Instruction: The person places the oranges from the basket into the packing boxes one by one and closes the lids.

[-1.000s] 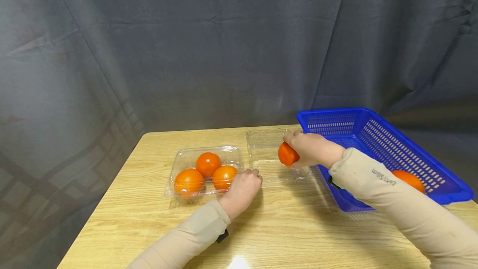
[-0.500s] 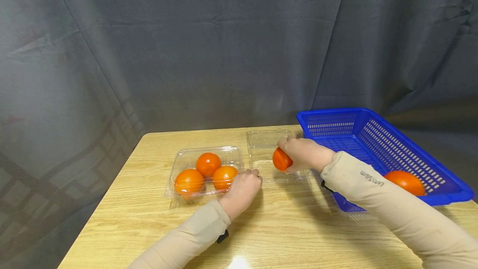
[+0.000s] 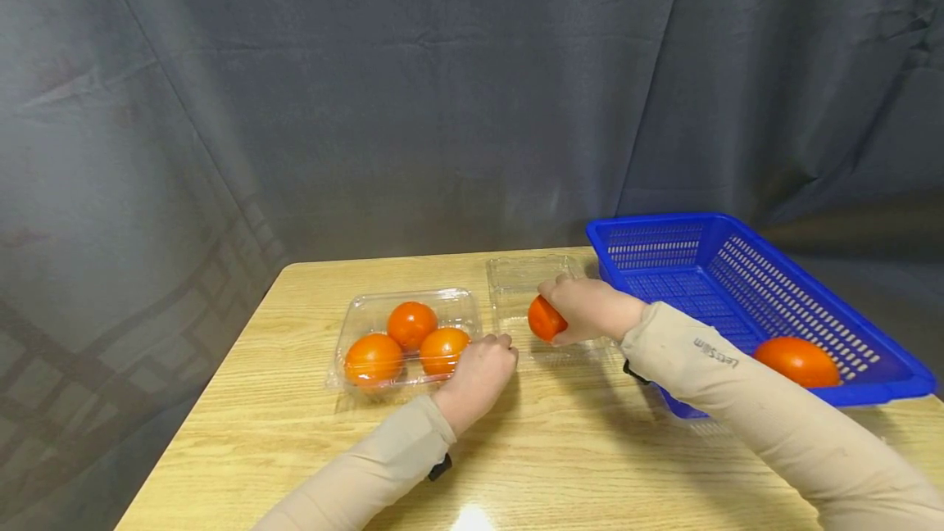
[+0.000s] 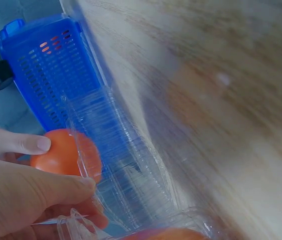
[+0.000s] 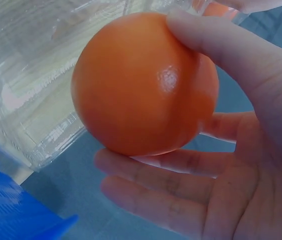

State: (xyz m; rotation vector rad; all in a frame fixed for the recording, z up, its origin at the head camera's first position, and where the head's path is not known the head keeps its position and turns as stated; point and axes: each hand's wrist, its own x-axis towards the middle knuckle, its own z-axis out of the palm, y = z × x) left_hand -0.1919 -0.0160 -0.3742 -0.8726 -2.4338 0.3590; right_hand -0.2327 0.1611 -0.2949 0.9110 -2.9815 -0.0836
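My right hand [image 3: 590, 308] holds an orange [image 5: 136, 90] above an empty clear plastic container [image 3: 516, 306]. In the right wrist view, the thumb lies on one side of the fruit and the fingers curve under the other. My left hand [image 3: 481, 375] is at the near side, where the empty container meets a clear plastic box [image 3: 359, 316] holding three oranges. The left wrist view shows that hand's thumb and fingers pinching the clear plastic edge. Part of the empty container is hidden behind my right hand.
A blue slotted basket [image 3: 652, 224] stands at the right of the wooden table [image 3: 295, 433], with an orange [image 3: 800, 361] in its near end. My right forearm overlaps the basket's near edge. A dark grey curtain [image 3: 413, 105] hangs behind the table.
My right hand has carried the orange left and slightly down, away from the basket, to over the empty container. More of the basket's orange shows. My left hand has stayed put.
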